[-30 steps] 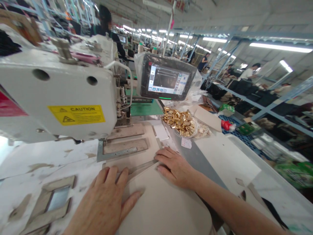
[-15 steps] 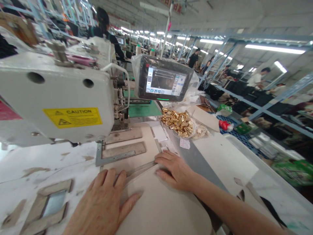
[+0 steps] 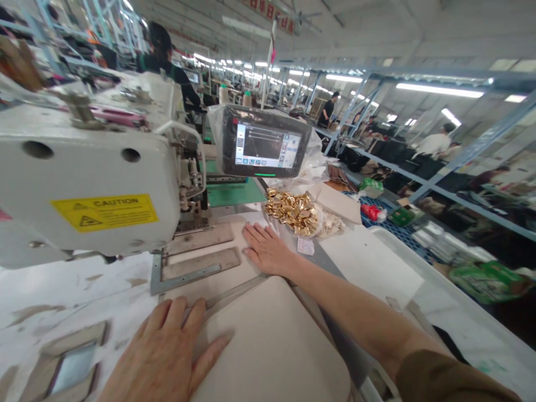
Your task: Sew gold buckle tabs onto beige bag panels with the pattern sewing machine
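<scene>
A beige panel [image 3: 268, 340] lies at the front, near my body. My left hand [image 3: 163, 346] rests on its left edge, fingers spread and thumb lying on the panel. Farther forward, my right hand [image 3: 266, 248] lies flat, fingers stretched out, on another beige piece [image 3: 238, 237] beside the metal clamp frame [image 3: 196, 276] of a sewing machine [image 3: 92, 184]. Part of that piece is hidden beneath the clamp plates. My right forearm passes above the far right corner of the front panel.
A touchscreen [image 3: 263, 142] stands behind the clamp. Gold metal fittings [image 3: 293, 211] are heaped to the right, next to a small paper label [image 3: 305, 246]. A square frame template [image 3: 69, 363] lies at lower left. Co-workers are in the background, one person [image 3: 167, 67] at upper left.
My right hand has moved forward from the far edge of the front panel onto the piece at the clamp. My left hand stays at the panel's left edge. The view has shifted slightly.
</scene>
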Demonstrator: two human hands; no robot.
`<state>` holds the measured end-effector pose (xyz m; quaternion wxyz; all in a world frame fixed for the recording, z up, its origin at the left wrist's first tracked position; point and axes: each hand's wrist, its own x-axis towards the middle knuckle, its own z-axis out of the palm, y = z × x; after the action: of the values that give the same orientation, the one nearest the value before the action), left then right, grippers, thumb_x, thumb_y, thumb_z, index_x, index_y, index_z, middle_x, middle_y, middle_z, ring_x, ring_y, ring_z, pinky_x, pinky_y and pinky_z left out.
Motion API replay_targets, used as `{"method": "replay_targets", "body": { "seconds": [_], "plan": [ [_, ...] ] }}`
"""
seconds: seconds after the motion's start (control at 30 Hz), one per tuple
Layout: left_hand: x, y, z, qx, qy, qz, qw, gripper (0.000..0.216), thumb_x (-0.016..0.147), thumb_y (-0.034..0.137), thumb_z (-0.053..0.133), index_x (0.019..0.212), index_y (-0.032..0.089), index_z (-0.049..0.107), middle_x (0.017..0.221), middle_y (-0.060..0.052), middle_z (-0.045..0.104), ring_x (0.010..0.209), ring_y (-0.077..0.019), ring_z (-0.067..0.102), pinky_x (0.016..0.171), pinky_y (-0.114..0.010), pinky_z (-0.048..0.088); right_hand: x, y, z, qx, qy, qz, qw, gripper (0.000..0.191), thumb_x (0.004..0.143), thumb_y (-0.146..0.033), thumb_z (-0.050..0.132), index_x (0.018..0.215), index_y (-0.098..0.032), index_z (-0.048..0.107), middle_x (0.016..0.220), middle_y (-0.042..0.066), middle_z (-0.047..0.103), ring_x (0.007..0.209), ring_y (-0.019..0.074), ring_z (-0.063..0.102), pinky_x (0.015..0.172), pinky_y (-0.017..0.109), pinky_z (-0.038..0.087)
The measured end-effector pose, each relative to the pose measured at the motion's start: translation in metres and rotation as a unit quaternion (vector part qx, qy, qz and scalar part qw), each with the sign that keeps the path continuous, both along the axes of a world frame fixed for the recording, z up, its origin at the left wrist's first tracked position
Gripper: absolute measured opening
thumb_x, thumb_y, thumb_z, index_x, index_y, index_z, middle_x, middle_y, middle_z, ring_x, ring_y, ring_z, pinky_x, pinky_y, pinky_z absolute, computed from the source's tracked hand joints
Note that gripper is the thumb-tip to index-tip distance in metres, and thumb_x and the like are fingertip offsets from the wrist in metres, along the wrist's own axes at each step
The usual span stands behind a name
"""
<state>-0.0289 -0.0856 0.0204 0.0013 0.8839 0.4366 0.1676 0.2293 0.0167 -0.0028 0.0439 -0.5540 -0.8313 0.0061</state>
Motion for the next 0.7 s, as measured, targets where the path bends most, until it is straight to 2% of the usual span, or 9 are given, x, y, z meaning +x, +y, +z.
{"method": "replay_targets", "body": {
  "seconds": [0.1,0.17,0.27,0.33,0.37,0.47,0.53,0.63,0.7],
  "plan": [
    [0.000,0.000,-0.001,0.005,-0.004,0.000,1.000,0.051,0.091,0.057,0.034,0.104,0.020,0.067,0.095,-0.014,0.063,0.094,-0.0282,0.056,0.085,-0.046,0.047,0.012,0.004,0.006,-0.003,0.029,0.025,0.999,0.051,0.098,-0.034,0.040,0.144,-0.012,0.042,0.155,0.013,0.032,0.142,0.0285,0.030,0.114,0.050,0.027],
    [0.000,0.000,-0.002,0.005,0.001,0.000,1.000,0.050,0.091,0.057,0.035,0.104,0.020,0.067,0.096,-0.014,0.064,0.094,-0.0282,0.056,0.085,-0.045,0.047,0.032,0.008,0.018,0.022,0.073,0.015,0.997,0.043,0.094,-0.025,0.045,0.134,-0.013,0.054,0.144,0.014,0.049,0.133,0.0255,0.044,0.109,0.044,0.036],
    [-0.002,0.000,-0.002,0.001,0.003,0.007,1.000,0.050,0.091,0.057,0.036,0.105,0.020,0.066,0.098,-0.013,0.064,0.095,-0.0282,0.056,0.085,-0.045,0.047,0.070,0.012,0.038,0.088,0.096,-0.120,0.984,0.033,0.088,-0.012,0.045,0.113,-0.015,0.067,0.114,0.012,0.068,0.107,0.0229,0.061,0.096,0.038,0.045],
    [-0.003,0.000,-0.002,-0.009,0.003,0.000,1.000,0.050,0.090,0.057,0.036,0.106,0.020,0.066,0.100,-0.014,0.064,0.096,-0.0282,0.057,0.085,-0.045,0.048,0.091,0.012,0.049,0.078,0.054,-0.203,0.975,0.030,0.085,-0.010,0.046,0.101,-0.015,0.070,0.101,0.010,0.071,0.095,0.0217,0.063,0.088,0.033,0.047],
    [-0.003,0.000,-0.002,-0.017,0.006,-0.006,1.000,0.051,0.090,0.057,0.036,0.107,0.020,0.066,0.100,-0.014,0.064,0.096,-0.0285,0.057,0.085,-0.046,0.048,0.099,0.010,0.051,0.054,0.024,-0.218,0.974,0.028,0.084,-0.009,0.047,0.097,-0.015,0.071,0.098,0.010,0.070,0.093,0.0210,0.062,0.085,0.031,0.046],
    [-0.003,0.003,-0.002,-0.036,0.014,-0.007,0.999,0.051,0.090,0.057,0.037,0.107,0.019,0.067,0.102,-0.014,0.064,0.097,-0.0301,0.057,0.086,-0.048,0.048,0.109,0.006,0.051,-0.008,-0.050,-0.196,0.979,0.029,0.082,-0.005,0.047,0.093,-0.014,0.072,0.099,0.011,0.070,0.096,0.0204,0.061,0.084,0.028,0.044],
    [-0.004,0.006,-0.001,-0.048,0.019,0.004,0.999,0.048,0.089,0.056,0.040,0.105,0.019,0.067,0.103,-0.014,0.065,0.099,-0.0306,0.057,0.087,-0.050,0.048,0.110,0.005,0.047,-0.010,-0.073,-0.199,0.977,0.030,0.082,-0.004,0.047,0.098,-0.013,0.071,0.101,0.013,0.069,0.098,0.0211,0.062,0.083,0.028,0.043],
    [-0.010,0.006,0.015,-0.102,0.044,-0.004,0.994,0.040,0.089,0.050,0.047,0.107,0.020,0.067,0.106,-0.011,0.065,0.102,-0.0285,0.058,0.090,-0.046,0.049,0.105,0.001,0.044,-0.006,-0.085,-0.223,0.971,0.028,0.083,-0.007,0.047,0.099,-0.014,0.069,0.101,0.015,0.069,0.092,0.0223,0.063,0.077,0.029,0.044],
    [-0.018,0.001,0.035,-0.155,0.059,-0.011,0.986,0.034,0.090,0.042,0.050,0.112,0.020,0.064,0.112,-0.010,0.065,0.106,-0.0260,0.058,0.094,-0.043,0.048,0.102,-0.005,0.046,-0.005,-0.075,-0.211,0.975,0.020,0.083,-0.010,0.051,0.088,-0.016,0.069,0.098,0.015,0.070,0.087,0.0230,0.064,0.076,0.031,0.044]
  ]
}}
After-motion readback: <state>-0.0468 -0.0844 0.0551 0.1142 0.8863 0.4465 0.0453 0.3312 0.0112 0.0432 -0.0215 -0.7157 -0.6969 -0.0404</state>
